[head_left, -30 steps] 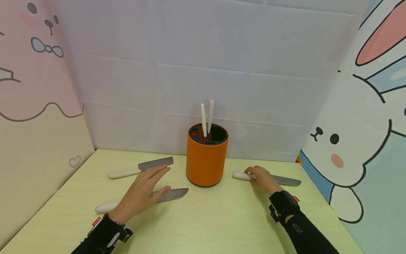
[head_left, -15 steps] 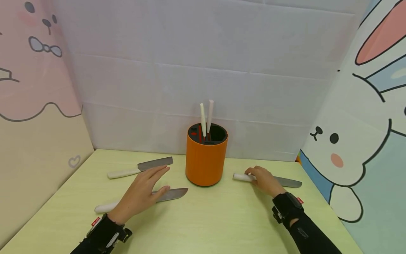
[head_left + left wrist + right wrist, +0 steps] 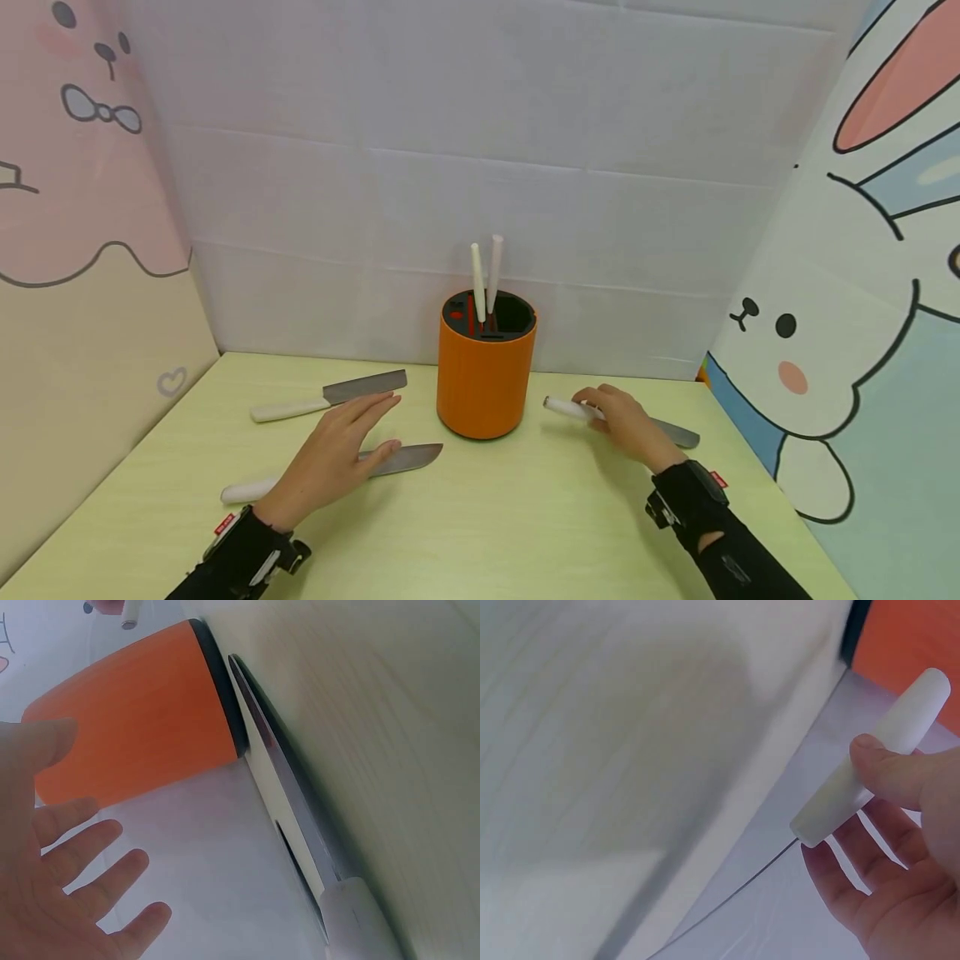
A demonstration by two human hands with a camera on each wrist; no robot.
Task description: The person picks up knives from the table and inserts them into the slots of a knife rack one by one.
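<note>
My right hand [image 3: 626, 423] pinches the white handle [image 3: 870, 765] of a kitchen knife between thumb and fingers. The handle end is tipped up and the blade [image 3: 677, 433] slopes down toward the table at right. My left hand [image 3: 333, 454] is held with fingers extended over a second white-handled knife [image 3: 408, 459] and grips nothing. Past its fingertips lies a cleaver [image 3: 367, 386] with a white handle. In the middle stands an orange knife block [image 3: 486, 383] with a black slotted top, two white-handled knives [image 3: 495, 271] upright in it.
The pale wooden table [image 3: 495, 533] is backed by a white cloth wall [image 3: 480, 167]. Cartoon-printed panels [image 3: 810, 333] close in the right side and the left.
My right hand has lifted the knife's handle end, so the knife now tilts with its tip toward the table. My left hand has stayed in place.
</note>
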